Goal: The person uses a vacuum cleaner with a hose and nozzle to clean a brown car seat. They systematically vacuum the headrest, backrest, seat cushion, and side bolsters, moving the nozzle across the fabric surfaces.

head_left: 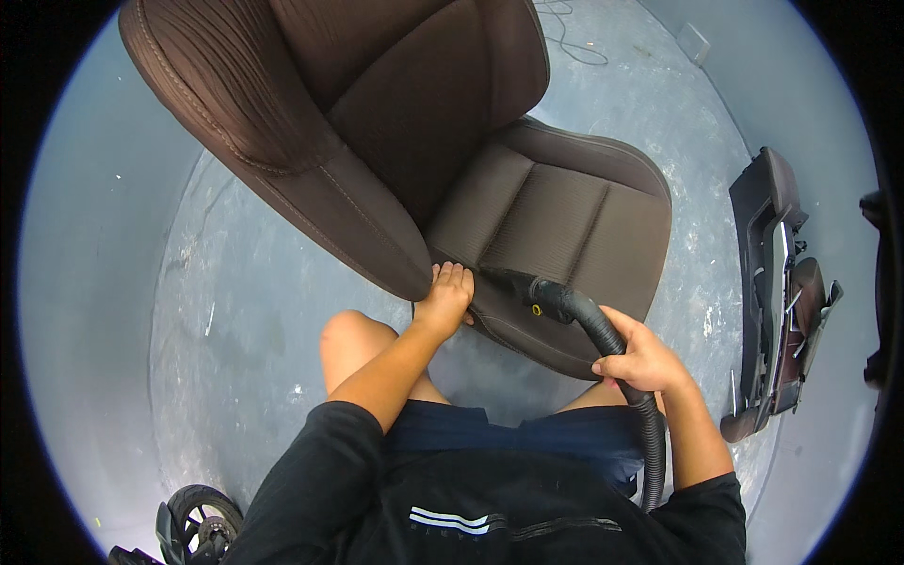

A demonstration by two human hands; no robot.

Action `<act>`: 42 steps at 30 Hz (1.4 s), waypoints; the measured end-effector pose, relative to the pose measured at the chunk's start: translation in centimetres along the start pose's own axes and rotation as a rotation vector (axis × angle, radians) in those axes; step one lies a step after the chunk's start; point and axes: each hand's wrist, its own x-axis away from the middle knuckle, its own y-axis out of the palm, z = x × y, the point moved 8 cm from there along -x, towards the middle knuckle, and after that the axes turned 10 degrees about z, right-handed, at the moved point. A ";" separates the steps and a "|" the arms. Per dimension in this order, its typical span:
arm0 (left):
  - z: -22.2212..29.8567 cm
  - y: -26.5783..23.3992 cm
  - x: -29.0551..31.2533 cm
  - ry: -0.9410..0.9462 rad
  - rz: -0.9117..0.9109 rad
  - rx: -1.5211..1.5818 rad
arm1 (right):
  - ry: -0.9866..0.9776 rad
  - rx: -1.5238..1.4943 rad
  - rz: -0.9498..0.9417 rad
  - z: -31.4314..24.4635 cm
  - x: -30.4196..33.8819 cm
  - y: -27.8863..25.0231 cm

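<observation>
A brown fabric car seat (pixel 565 217) stands on the floor in front of me, its backrest (pixel 395 104) rising to the far left. My right hand (pixel 645 358) is wrapped round a black vacuum cleaner hose (pixel 593 325). The dark nozzle at the hose's end rests on the near side of the seat cushion, close to the backrest. My left hand (pixel 446 299) lies against the seat's near side, where backrest and cushion meet. Its fingers are stretched out over the fabric, and part of the thumb side is hidden. Behind my right hand the ribbed hose runs down past my lap.
Several dark car trim panels (pixel 777 282) lean against the grey wall at the right. A motorbike wheel (pixel 202 518) shows at the lower left. A thin cable (pixel 574 47) lies on the grey floor behind the seat. A pale box (pixel 694 42) sits at the far right wall.
</observation>
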 end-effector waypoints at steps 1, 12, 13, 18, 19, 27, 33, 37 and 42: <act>0.2 -0.2 0.5 0.008 0.013 0.005 | -0.021 0.059 -0.006 -0.5 -0.2 0.0; -0.1 0.4 1.2 0.025 0.114 0.002 | -0.358 0.422 -0.149 -7.6 -11.5 5.0; -0.1 0.5 1.3 0.023 0.104 0.011 | -0.390 0.406 -0.146 -8.2 -12.4 6.1; -0.3 1.0 1.4 0.009 0.092 0.060 | -0.204 0.385 -0.182 -8.0 -11.2 4.8; -0.4 1.0 1.3 0.011 0.108 0.076 | -0.110 0.457 -0.168 -7.2 -9.8 2.7; -0.6 1.4 1.1 -0.018 0.130 0.131 | -0.012 0.384 -0.149 -4.2 -4.5 -1.8; -0.3 0.3 0.9 -0.017 0.098 0.093 | 0.032 0.502 -0.132 -1.9 0.3 -4.3; 0.9 -2.0 0.4 -0.035 0.006 -0.023 | 0.238 0.672 -0.093 -2.0 11.4 -11.8; 13.0 -3.2 1.6 0.404 -0.152 0.112 | 0.310 0.578 -0.040 -2.0 12.4 -11.5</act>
